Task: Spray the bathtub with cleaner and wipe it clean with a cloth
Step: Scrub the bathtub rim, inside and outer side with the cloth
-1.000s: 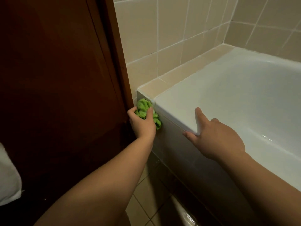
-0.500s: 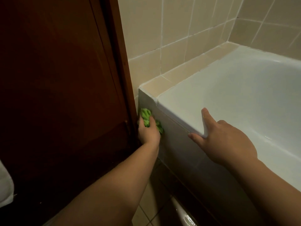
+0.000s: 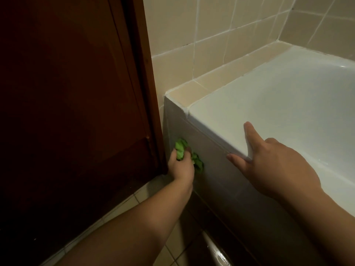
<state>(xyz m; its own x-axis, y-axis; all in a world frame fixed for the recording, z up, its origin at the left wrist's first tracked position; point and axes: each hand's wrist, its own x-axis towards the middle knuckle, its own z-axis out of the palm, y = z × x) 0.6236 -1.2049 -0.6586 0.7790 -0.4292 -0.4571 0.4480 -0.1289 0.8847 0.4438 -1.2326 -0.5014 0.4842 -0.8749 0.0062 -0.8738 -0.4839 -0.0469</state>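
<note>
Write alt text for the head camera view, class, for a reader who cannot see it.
A person's left hand presses a crumpled green cloth against the outer side panel of a white bathtub, low down beside a dark wooden door. The right hand rests on the tub's rim, thumb on top. Beige tiles line the wall behind.

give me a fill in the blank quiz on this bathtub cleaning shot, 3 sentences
1. The left hand grips a crumpled cloth whose colour is ____.
2. The cloth is pressed against the tub's outer ____ panel, close to the wooden door.
3. The right hand rests on the bathtub's ____, thumb on top.

Missing words: green; side; rim
</note>
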